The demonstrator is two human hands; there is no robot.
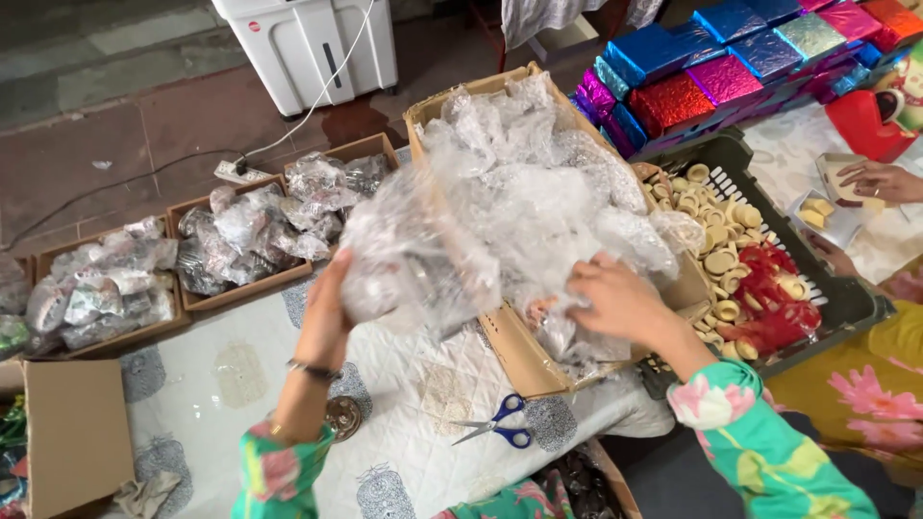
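Observation:
My left hand (327, 312) is raised at the left edge of a crumpled clear plastic bag (423, 255) and grips it. My right hand (615, 298) reaches into a cardboard box (524, 360) heaped with more clear plastic packets (538, 168), and its fingers rest among them. Both sleeves are green with pink flowers. A thin bracelet sits on my left wrist.
Blue-handled scissors (495, 423) lie on the white quilted cloth (231, 365). Boxes of wrapped packets (240, 240) stand at the left. A dark crate (846, 298) holds round cream pieces and red wrappers. Shiny foil boxes (721, 67) are stacked behind. Another person's hand (880, 181) works at the right.

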